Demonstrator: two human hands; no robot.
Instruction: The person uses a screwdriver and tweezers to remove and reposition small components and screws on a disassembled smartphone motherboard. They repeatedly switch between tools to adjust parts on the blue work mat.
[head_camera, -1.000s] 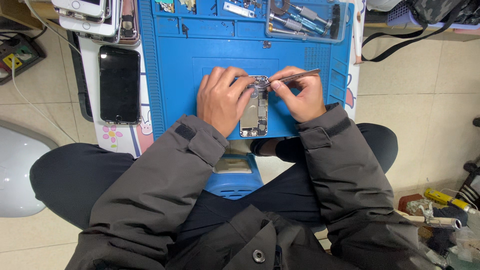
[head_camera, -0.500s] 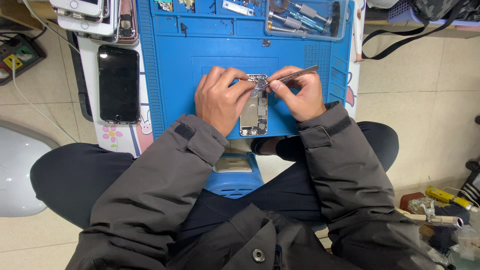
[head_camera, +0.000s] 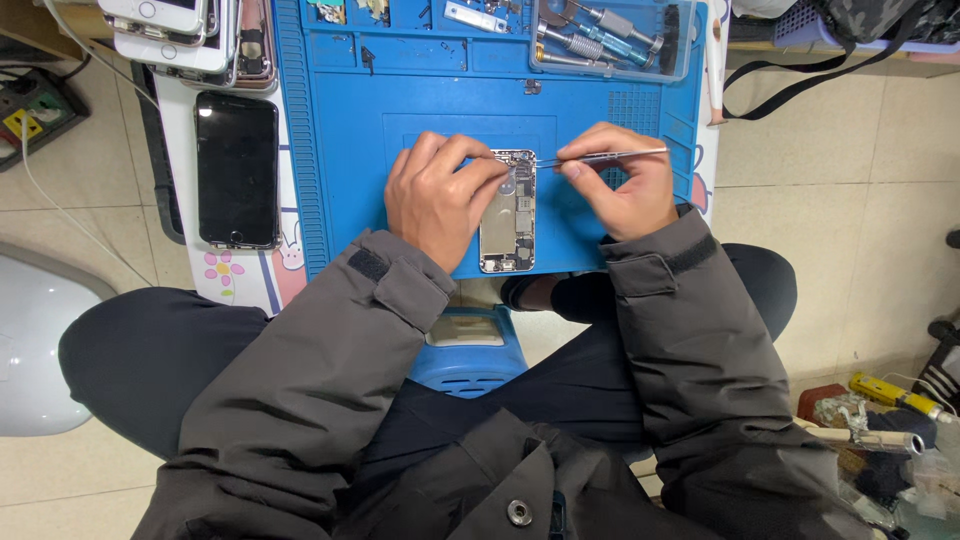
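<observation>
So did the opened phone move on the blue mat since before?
No. The opened phone lies in the same spot on the blue mat, the same gap from the black phone beside the mat.

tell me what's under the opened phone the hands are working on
The opened phone lies on the blue work mat, which shows all around it. The left hand covers the mat along its left edge.
</observation>
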